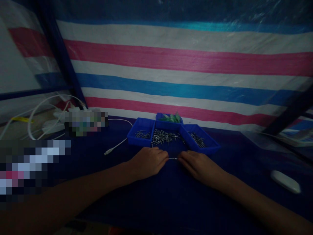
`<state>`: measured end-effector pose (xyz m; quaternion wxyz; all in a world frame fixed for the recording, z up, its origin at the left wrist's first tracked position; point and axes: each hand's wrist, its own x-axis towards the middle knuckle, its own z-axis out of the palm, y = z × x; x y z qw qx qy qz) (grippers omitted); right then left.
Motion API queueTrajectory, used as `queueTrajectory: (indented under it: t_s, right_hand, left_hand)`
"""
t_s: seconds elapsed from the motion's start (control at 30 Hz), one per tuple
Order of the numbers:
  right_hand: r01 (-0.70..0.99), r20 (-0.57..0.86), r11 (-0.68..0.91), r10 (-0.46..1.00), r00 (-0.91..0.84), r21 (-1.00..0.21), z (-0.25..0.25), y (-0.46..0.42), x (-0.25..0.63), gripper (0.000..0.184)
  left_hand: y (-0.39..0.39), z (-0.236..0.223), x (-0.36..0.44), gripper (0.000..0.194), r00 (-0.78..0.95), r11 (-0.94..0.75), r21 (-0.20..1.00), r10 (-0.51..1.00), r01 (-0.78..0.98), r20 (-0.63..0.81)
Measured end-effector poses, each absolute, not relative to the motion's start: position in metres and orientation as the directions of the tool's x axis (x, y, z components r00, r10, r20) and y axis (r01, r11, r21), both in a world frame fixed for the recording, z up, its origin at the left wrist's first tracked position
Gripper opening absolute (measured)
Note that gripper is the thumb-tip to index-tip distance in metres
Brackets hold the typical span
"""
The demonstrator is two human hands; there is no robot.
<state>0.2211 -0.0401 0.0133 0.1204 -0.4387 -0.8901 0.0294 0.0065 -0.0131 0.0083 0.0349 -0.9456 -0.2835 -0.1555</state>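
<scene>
Between my two hands a thin metal pin (173, 158) spans the gap, just above the dark blue table. My left hand (149, 160) pinches its left end with the fingers pressed together. At the other end, the fingers of my right hand (197, 163) are closed on it too. The pin's ends are hidden in the fingertips. Just beyond the hands lies a loose pile of similar metal pins (165, 137). More small pins sit in the left blue bin (140, 141) and in the right blue bin (207, 148).
A third blue bin (168, 124) at the back holds green pieces. A white cable (117, 146) lies to the left, near tangled cords and a power strip. On the right rests a white oval case (285, 181). Behind everything hangs a striped plastic sheet (186, 62).
</scene>
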Motion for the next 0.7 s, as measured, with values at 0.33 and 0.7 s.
queueTrajectory:
  t_s: [0.33, 0.7]
  right_hand:
    - [0.756, 0.196, 0.621, 0.784, -0.589, -0.209, 0.0130, -0.0417, 0.2206, 0.006]
    - [0.777, 0.192, 0.612, 0.789, -0.584, -0.150, 0.0177, -0.0420, 0.2188, 0.021]
  left_hand:
    - [-0.0119, 0.0084, 0.0045, 0.004, 0.797, -0.868, 0.066, 0.481, 0.493, 0.365]
    - [-0.0135, 0.0080, 0.0057, 0.017, 0.758, -0.824, 0.069, 0.548, 0.563, 0.354]
